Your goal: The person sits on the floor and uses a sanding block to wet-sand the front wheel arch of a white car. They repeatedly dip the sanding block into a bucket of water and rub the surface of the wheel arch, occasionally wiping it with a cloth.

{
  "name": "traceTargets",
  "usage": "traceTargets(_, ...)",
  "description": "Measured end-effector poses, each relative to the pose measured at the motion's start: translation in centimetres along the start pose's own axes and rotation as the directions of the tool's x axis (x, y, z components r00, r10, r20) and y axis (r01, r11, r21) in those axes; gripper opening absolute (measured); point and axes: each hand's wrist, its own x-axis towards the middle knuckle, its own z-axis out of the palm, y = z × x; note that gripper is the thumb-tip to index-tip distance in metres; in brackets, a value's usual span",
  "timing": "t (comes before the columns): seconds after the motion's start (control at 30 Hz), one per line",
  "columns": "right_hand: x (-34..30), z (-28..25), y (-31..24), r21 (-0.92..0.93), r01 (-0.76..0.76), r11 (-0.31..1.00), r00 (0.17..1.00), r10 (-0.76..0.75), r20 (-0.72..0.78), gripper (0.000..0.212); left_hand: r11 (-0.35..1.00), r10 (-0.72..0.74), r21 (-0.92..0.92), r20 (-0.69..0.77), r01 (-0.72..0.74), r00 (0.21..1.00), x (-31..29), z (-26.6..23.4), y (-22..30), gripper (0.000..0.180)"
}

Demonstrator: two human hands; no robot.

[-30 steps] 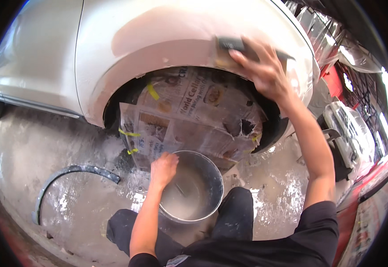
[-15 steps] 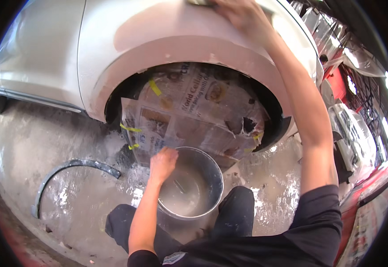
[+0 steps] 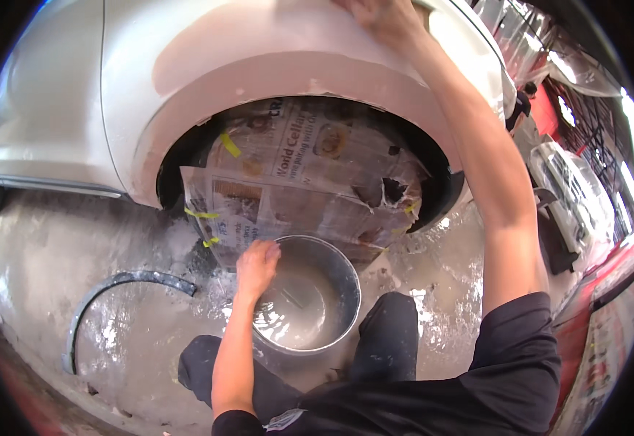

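Above boldly printed newspaper (image 3: 295, 195), a person's right hand (image 3: 386, 18) is at the car fender (image 3: 252, 36), its hold impossible to tell, and the left hand (image 3: 257, 265) is clenched at the bucket (image 3: 345, 292) on the floor (image 3: 448, 312).

The wet grey concrete floor (image 3: 30, 280) is stained and throws back bright glints. At the far right, clear plastic sheeting (image 3: 586, 78) drapes near a red panel (image 3: 543, 115) and dark bars (image 3: 599, 139), beside a glaring white light (image 3: 632, 120).

Newspaper (image 3: 288, 207) sits in wheel arch (image 3: 310, 73), behind bucket (image 3: 343, 291). Curved strip (image 3: 139, 277) lies on floor (image 3: 150, 327), left of bucket
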Motion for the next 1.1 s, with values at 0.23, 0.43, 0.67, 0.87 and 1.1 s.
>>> traceTargets(0.23, -5.4, -0.3, -0.4, -0.169, 0.208, 0.963, 0.965, -0.230, -0.126, 0.040, 1.000, 0.010, 0.009, -0.011, -0.010, 1.000, 0.5, -0.6, -0.7, 0.019)
traceTargets(0.43, -3.2, -0.3, -2.0, -0.118, 0.047, 0.992, 0.987, -0.064, -0.149, 0.043, 0.998, 0.068, 0.014, -0.043, -0.068, 0.997, -0.4, -0.5, -1.1, 0.017)
traceTargets(0.67, -4.0, -0.4, 1.6, 0.016, 0.038, 0.999, 0.998, -0.039, 0.051, 0.038, 0.978, 0.131, 0.165, -0.016, -0.127, 0.991, 0.4, 0.2, -1.4, 0.020)
traceTargets(0.87, -1.0, 0.3, 0.3, -0.088, 0.019, 0.996, 0.993, -0.029, -0.116, 0.045, 0.953, 0.231, 0.213, -0.046, -0.217, 0.972, -0.2, 0.6, -0.2, 0.019)
traceTargets(1.1, -21.7, 2.2, -18.0, 0.567, -0.377, 0.733, 0.926, 0.288, 0.244, 0.045, 0.774, -0.347, -0.620, -0.241, 0.132, 0.906, -1.1, -1.0, 3.8, 0.027)
